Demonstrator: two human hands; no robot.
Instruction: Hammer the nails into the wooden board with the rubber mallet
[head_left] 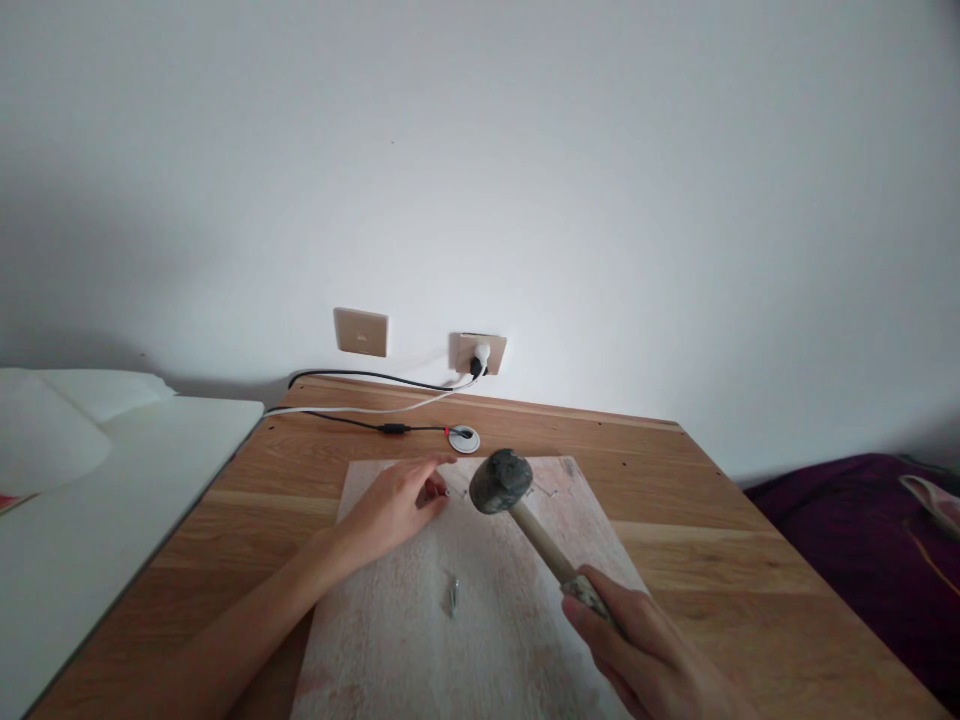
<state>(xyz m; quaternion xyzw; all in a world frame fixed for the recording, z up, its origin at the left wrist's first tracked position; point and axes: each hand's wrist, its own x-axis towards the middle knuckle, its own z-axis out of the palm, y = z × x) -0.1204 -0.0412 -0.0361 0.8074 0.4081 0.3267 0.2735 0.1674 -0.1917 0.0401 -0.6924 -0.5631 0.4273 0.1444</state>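
Observation:
My right hand (pixel 634 650) is wrapped round the pale wooden handle of a mallet (pixel 501 481), whose dark head hovers over the far part of a whitewashed board (pixel 390 640). My left hand (pixel 394 505) rests on the board's far left, fingers pinched on a small nail (pixel 447 492) just left of the mallet head. A couple of loose nails (pixel 453 594) lie in the middle of the board. Thin wire or string lines (pixel 547 490) show on the board beyond the mallet head.
The board lies on a wooden table (pixel 720 560) against a white wall. Black and white cables (pixel 360 410) run along the far edge to a wall socket (pixel 478 353). A white surface (pixel 90 530) adjoins on the left; dark purple fabric (pixel 855 540) on the right.

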